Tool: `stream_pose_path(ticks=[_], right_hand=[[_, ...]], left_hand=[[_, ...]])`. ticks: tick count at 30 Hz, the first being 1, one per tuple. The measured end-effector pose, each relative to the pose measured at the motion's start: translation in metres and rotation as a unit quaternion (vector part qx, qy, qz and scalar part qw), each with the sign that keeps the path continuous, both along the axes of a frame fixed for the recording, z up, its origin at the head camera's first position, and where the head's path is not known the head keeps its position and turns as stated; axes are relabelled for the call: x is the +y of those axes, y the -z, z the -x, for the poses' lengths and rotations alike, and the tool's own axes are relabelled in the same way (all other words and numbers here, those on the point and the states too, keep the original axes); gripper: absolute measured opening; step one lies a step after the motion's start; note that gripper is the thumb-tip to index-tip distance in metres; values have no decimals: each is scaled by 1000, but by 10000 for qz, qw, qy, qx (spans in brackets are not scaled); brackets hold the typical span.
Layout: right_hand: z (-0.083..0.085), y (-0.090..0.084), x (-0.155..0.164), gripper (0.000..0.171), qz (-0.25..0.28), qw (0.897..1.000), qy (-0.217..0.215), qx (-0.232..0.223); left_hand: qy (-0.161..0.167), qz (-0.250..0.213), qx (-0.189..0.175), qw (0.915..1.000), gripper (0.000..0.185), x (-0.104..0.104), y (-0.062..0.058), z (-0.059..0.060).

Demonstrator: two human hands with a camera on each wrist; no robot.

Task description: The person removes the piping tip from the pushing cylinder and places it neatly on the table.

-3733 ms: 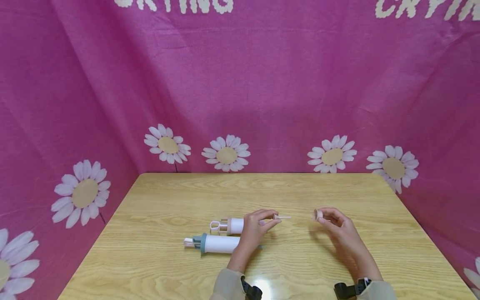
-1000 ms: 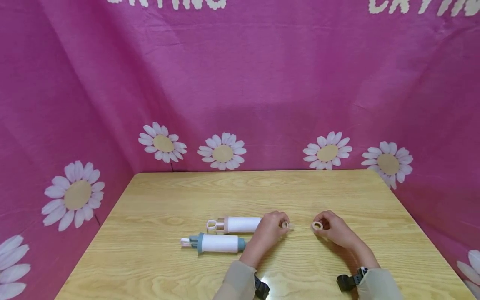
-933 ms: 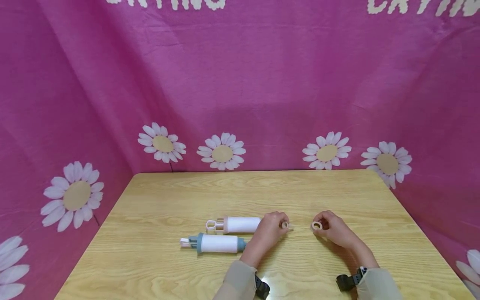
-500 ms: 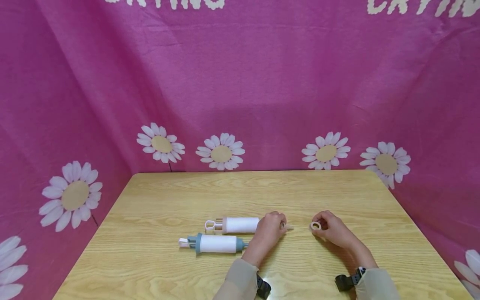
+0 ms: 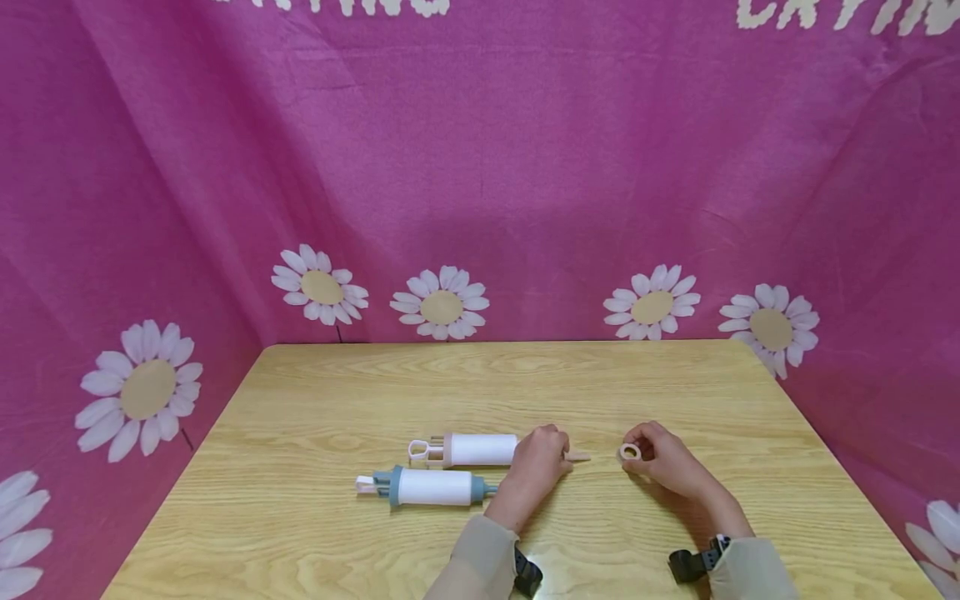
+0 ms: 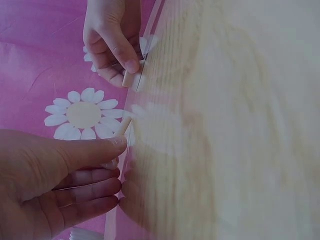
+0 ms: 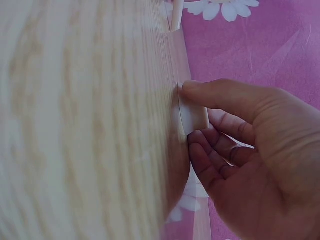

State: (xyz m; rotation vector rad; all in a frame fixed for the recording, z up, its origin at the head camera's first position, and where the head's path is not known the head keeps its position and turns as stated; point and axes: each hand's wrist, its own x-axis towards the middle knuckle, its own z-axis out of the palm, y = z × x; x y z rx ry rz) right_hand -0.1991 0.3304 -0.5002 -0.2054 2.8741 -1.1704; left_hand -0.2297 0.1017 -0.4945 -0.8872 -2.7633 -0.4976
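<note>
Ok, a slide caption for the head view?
Left hand grips the beige syringe's nozzle end; right hand pinches a small ring.

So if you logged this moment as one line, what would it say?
left hand: grips pink-tipped syringe at nozzle | right hand: pinches small ring cap | blue-tipped syringe: lying on wooden table, untouched

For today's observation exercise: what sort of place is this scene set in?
Probably a staged indoor recording corner, not a kitchen: a bare wooden table, pink daisy-print cloth hung as backdrop on three sides, and two syringe-like tubes laid out.
</note>
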Motion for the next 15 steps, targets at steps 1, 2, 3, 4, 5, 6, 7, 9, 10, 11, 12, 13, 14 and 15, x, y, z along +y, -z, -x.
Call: stream_pose_path(ticks=[1,2,3,4,5,6,7,9,10,11,12,13,14,15], right_hand=[[0,0,0,22,-11,10000,-7,44],[0,0,0,22,-12,10000,8,81],[0,0,0,22,-7,9999,25,109],[0,0,0,22,-13,9999,6,139],[0,0,0,23,-13,9999,-14,161],[1,1,0,23,-16,9999,-16,160],[1,1,0,23,-11,9999,-3,160],[1,2,0,23,9,9999,-18,158],[1,2,0,24,-2,9999,-44,162],[1,2,0,24,2,9999,-35,159],[1,3,0,24,3,9999,-24,146],[1,3,1,25,14,9999,8,130],[1,3,1,25,2,9999,12,114],[1,3,1,26,-6,10000,16,95]], left_hand=[[16,23,-15,10000,15,0,0,0],[29,35,-12,10000,15,0,0,0],[36,50,6,10000,15,1,0,0],[39,65,33,10000,15,1,0,0],[33,88,56,9999,16,1,0,1],[27,106,89,9999,17,1,1,1],[18,114,117,9999,17,1,1,1],[-2,146,133,9998,18,2,1,0],[-7,157,119,9998,18,2,1,0],[-6,166,95,9998,18,2,1,0],[-2,174,77,9998,19,2,2,0],[5,171,42,9998,19,2,2,0],[11,188,27,9998,19,2,2,0],[7,198,19,9998,19,2,2,1]])
